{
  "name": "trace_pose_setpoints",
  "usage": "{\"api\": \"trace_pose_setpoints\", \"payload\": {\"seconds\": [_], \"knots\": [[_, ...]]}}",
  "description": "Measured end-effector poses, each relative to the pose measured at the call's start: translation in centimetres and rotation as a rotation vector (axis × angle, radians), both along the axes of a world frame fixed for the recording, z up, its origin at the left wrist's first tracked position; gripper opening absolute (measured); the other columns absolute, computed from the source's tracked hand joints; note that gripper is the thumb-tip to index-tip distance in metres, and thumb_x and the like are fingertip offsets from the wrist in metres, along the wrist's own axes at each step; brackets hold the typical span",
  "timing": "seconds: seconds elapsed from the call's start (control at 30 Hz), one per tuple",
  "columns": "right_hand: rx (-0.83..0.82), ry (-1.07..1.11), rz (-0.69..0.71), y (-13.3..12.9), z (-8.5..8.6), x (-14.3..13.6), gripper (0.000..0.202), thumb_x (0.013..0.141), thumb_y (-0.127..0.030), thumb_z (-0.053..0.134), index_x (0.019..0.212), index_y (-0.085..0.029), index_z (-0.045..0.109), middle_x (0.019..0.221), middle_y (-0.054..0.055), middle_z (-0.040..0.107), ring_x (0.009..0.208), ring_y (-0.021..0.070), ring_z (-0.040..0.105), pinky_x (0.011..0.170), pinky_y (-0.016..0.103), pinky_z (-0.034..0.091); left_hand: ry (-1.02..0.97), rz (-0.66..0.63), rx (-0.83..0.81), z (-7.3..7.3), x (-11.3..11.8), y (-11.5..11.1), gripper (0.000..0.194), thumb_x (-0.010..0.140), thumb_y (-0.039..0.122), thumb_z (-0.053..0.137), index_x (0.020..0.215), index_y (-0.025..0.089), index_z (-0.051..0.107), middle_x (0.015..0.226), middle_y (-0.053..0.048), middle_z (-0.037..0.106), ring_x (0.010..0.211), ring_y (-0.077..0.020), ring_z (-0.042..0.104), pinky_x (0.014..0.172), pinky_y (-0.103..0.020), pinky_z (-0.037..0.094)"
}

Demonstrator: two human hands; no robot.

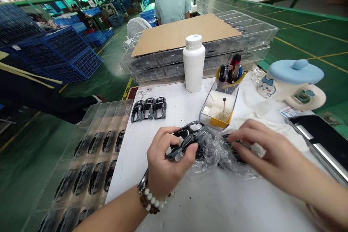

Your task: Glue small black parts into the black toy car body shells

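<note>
My left hand point(164, 165) grips a glossy black toy car shell point(187, 137) just above the white table point(176, 112). Crumpled clear plastic wrap point(214, 152) lies between my hands, touching the shell. My right hand point(261, 148) rests on that wrap, fingers pressing on a dark part under it. Three more black car shells point(149, 108) stand in a row further back on the table. A clear tray point(92, 152) at the left holds several black shells in pockets.
A white bottle point(194, 63) stands behind the work spot, beside a clear box point(220, 110) with a small glue pot and a cup of tools point(230, 74). Stacked clear trays under cardboard point(185, 32) sit at the back. A blue-lidded mug point(295, 81) and a dark slab point(320, 137) are at the right. A person in a light shirt point(172, 5) stands beyond.
</note>
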State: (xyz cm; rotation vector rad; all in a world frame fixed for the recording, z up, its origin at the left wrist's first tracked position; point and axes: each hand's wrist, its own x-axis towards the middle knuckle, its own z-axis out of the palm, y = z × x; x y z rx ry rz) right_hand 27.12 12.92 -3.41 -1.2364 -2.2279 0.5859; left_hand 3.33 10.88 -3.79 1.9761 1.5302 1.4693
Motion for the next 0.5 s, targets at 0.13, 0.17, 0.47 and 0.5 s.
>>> {"api": "trace_pose_setpoints", "payload": {"seconds": [0.13, 0.17, 0.47, 0.5], "knots": [[0.081, -0.072, 0.096, -0.8, -1.6, -5.4, 0.017, 0.092, -0.023, 0.046, 0.09, -0.018, 0.063, 0.083, 0.008, 0.053, 0.077, 0.0217, 0.051, 0.067, 0.038, 0.044, -0.012, -0.016, 0.0, -0.2, 0.1, -0.2, 0.021, 0.072, 0.017, 0.069, 0.068, 0.018, 0.048, 0.088, -0.003, 0.061, 0.084, -0.0153, 0.06, 0.073, -0.028, 0.049], [0.087, -0.126, 0.095, -0.8, -2.1, -6.3, 0.019, 0.092, -0.023, 0.047, 0.086, -0.016, 0.063, 0.082, 0.008, 0.053, 0.078, 0.023, 0.05, 0.067, 0.039, 0.043, -0.022, -0.007, 0.004, -0.2, 0.1, -0.3, 0.021, 0.072, 0.017, 0.068, 0.068, 0.019, 0.048, 0.088, -0.003, 0.061, 0.084, -0.0156, 0.06, 0.073, -0.029, 0.049], [0.003, -0.147, 0.044, -0.3, -3.2, -8.3, 0.009, 0.085, -0.016, 0.056, 0.08, -0.015, 0.064, 0.082, 0.007, 0.055, 0.08, 0.0248, 0.051, 0.07, 0.041, 0.041, -0.101, 0.111, -0.021, -0.2, -0.4, -0.1, 0.021, 0.077, 0.023, 0.065, 0.066, 0.019, 0.048, 0.087, -0.002, 0.062, 0.082, -0.0175, 0.062, 0.078, -0.034, 0.052], [-0.015, -0.12, 0.045, -0.3, -3.1, -8.2, 0.01, 0.085, -0.015, 0.056, 0.079, -0.016, 0.063, 0.081, 0.006, 0.055, 0.08, 0.0232, 0.052, 0.07, 0.04, 0.041, -0.104, 0.109, -0.022, -0.1, -0.4, -0.1, 0.021, 0.077, 0.023, 0.066, 0.066, 0.019, 0.048, 0.087, -0.002, 0.062, 0.082, -0.0174, 0.062, 0.078, -0.034, 0.052]]}}
